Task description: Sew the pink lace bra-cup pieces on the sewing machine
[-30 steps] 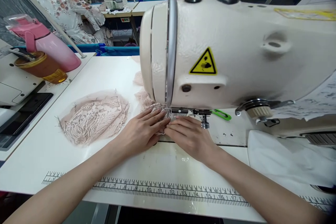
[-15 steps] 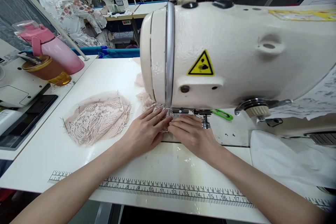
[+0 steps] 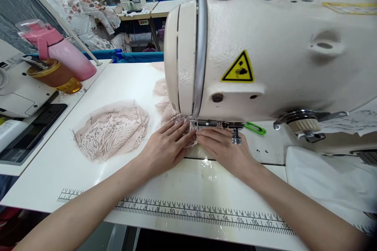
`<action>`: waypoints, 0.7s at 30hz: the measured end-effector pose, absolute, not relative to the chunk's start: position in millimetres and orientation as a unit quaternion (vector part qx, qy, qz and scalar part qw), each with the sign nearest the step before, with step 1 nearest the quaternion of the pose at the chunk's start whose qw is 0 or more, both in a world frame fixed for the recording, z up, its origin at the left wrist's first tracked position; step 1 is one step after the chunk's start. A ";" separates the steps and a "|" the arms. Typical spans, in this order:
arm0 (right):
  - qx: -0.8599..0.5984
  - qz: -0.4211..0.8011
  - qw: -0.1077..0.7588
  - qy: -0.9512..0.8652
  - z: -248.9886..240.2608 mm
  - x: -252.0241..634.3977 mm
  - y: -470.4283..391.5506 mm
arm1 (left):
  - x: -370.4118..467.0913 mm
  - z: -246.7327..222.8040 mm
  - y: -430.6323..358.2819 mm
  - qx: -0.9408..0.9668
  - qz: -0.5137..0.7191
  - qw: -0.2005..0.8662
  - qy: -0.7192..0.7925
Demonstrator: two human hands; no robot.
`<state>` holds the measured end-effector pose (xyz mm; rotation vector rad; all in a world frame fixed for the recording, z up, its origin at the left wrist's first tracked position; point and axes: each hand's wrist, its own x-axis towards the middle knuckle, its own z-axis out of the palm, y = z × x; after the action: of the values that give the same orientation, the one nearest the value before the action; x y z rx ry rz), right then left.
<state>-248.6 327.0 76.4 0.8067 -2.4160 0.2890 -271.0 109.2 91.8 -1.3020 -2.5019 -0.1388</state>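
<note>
A pale pink lace piece lies bunched under the head of a cream sewing machine, beside the needle area. Flat across its near edge rests my left hand, fingers stretched out and pressing on the lace. My right hand is on the other side of the presser foot, its fingers together and closed at the lace's edge; the thumb is largely hidden. Fingertips of both hands almost meet in front of the needle. A second lace piece, cup-shaped with loose threads, lies on the table left of my left hand.
A printed ruler runs along the table's front. Green thread snips lie behind my right hand, white cloth at the right. A pink bottle, amber cup and phone-like black slab stand left. Beyond, a person sits sewing.
The view has shifted slightly, so the machine appears a little farther right. Both hands remain at the lace by the needle; their hold looks the same.
</note>
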 end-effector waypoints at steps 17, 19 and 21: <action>0.270 0.198 0.259 -0.906 77.9 -254.7 328.8 | -270.8 88.8 112.4 -0.424 -0.054 0.120 -0.896; 0.263 0.193 0.263 -0.908 77.8 -253.8 328.3 | -271.0 88.4 112.7 -0.423 -0.051 0.119 -0.897; 0.257 0.176 0.275 -0.909 77.0 -252.1 328.4 | -270.6 87.7 112.6 -0.428 -0.051 0.127 -0.893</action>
<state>-252.1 328.4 77.0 0.6917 -2.4441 0.4724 -270.6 112.6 87.7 -1.2452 -2.6003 -0.1490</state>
